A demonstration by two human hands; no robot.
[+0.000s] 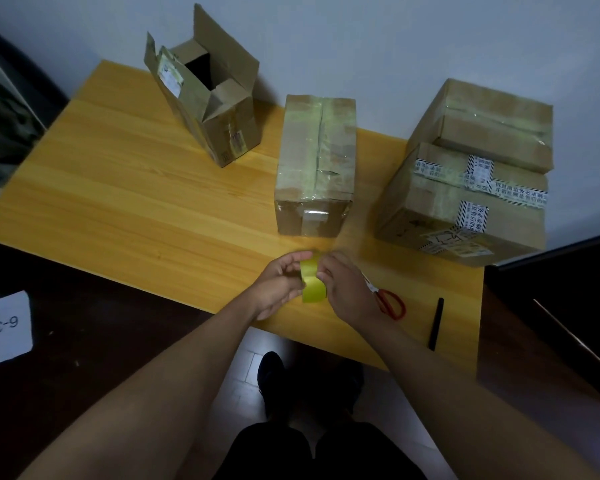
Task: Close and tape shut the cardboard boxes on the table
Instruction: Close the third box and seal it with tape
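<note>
- My left hand (280, 285) grips the yellow tape roll (311, 279) above the table's (118, 188) near edge, the roll on edge.
- My right hand (347, 285) pinches the roll's top with curled fingertips.
- The middle box (315, 164) stands closed just past my hands, its long axis running away from me, the top seam along it.
- The open box (207, 98) sits far left, tilted, flaps up.
- Two closed boxes are stacked at right: the upper box (482, 124) on the lower box (465, 206).
- Red scissors (390, 303) and a black pen (436, 323) lie right of my right hand.
</note>
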